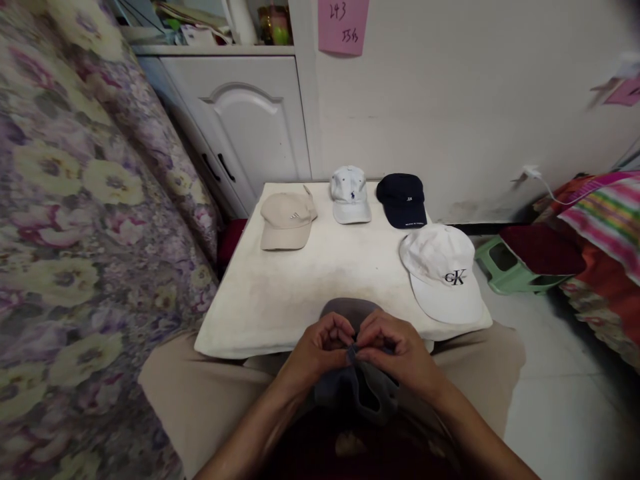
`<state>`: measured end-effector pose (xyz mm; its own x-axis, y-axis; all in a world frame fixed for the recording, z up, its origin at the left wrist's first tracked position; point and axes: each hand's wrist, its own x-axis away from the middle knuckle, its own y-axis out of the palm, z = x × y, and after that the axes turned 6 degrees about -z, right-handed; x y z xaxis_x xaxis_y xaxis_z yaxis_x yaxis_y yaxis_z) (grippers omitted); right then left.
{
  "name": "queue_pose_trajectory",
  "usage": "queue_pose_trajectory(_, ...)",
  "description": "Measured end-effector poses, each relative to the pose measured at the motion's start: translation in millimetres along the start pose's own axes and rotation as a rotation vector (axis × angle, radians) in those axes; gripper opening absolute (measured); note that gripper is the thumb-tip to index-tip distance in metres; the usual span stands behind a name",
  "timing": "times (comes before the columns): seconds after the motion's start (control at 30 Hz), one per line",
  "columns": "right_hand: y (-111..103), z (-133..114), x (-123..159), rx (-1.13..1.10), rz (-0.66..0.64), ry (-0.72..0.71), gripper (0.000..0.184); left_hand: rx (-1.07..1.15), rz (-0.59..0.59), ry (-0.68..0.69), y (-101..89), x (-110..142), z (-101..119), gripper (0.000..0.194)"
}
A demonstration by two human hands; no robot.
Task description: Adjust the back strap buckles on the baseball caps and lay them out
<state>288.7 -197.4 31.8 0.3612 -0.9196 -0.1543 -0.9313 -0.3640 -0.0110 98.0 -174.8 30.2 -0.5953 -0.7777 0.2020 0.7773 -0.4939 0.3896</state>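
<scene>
My left hand and my right hand are closed in a pinch on the back strap of a grey cap held over my lap at the near edge of a white table. The fingertips of both hands meet at the strap. On the table lie a beige cap at the far left, a pale white cap, a navy cap and a white cap with black letters at the right edge.
A flower-patterned fabric surface fills the left side. White cabinet doors stand behind the table. A green plastic stool and striped bedding sit on the right. A pink note hangs on the wall.
</scene>
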Motion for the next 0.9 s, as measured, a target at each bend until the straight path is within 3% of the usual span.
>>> queue_pose_trajectory(0.17, -2, 12, 2, -0.073, -0.058, 0.031, 0.042, 0.017, -0.001, 0.012, -0.2, 1, 1, 0.031)
queue_pose_trajectory(0.43, 6, 23, 2, -0.138, -0.126, 0.032, 0.028, 0.033, 0.026, 0.009, 0.0, 2, 0, 0.032)
queue_pose_trajectory(0.9, 7, 23, 1, -0.091, -0.057, 0.116, 0.024, -0.005, 0.083, -0.009, 2.1, 1, 2, 0.031)
